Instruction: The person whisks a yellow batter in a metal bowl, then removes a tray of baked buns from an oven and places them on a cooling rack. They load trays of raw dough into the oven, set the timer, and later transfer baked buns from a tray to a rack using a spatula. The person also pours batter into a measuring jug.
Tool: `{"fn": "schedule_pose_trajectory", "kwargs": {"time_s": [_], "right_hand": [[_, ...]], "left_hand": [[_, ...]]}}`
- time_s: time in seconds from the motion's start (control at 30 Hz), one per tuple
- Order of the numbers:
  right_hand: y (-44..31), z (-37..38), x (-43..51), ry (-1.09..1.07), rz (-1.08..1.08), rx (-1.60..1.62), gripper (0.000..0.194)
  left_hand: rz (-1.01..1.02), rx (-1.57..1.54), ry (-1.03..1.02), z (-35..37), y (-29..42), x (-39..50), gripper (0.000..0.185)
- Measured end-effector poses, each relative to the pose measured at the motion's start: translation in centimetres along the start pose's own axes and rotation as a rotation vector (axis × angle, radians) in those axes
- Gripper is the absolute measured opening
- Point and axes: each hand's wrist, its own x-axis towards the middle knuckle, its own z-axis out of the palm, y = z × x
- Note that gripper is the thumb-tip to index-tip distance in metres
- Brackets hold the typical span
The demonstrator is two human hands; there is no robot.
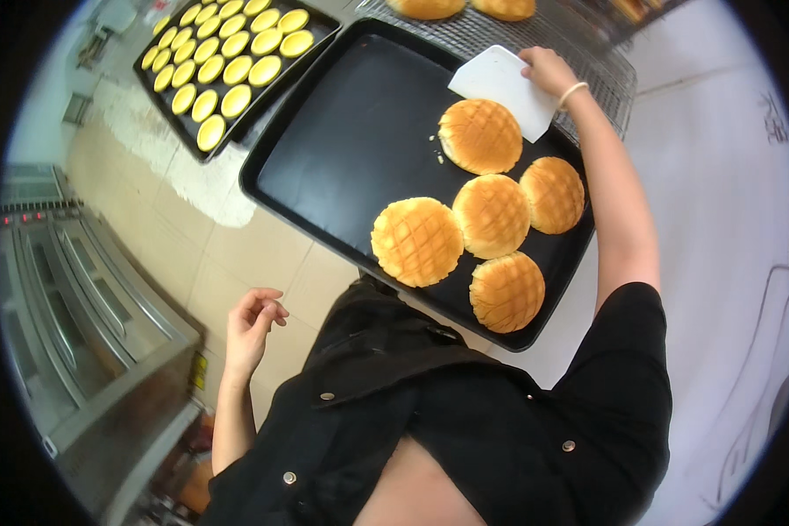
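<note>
My right hand grips one edge of a white plastic dough scraper over the far right side of a black baking tray. Just below the scraper lies a round golden bun with a crosshatched crust, a few pale crumbs beside it. Several similar buns sit close together on the near right part of the tray. Away from the tray, my left hand hangs over the floor at my side, fingers loosely bent and holding nothing.
Behind the tray, a wire cooling rack carries more buns. Another black tray at the far left bears rows of yellow tart shells. A metal deck oven stands at left, and a white wall rises on the right.
</note>
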Motion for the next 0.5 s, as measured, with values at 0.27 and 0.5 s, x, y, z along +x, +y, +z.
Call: {"fn": "schedule_pose_trajectory", "kwargs": {"time_s": [0.27,0.5], "right_hand": [[-3.9,1.5,3.9,-0.269,-0.25,0.119,0.03],[-5.9,2.0,5.0,-0.598,-0.311,0.02,0.031]], "left_hand": [[-0.044,-0.083,0.006,0.2,-0.8,-1.7,0.015],[-0.06,-0.11,0.061,-0.5,-1.4,-2.0,0.015]]}}
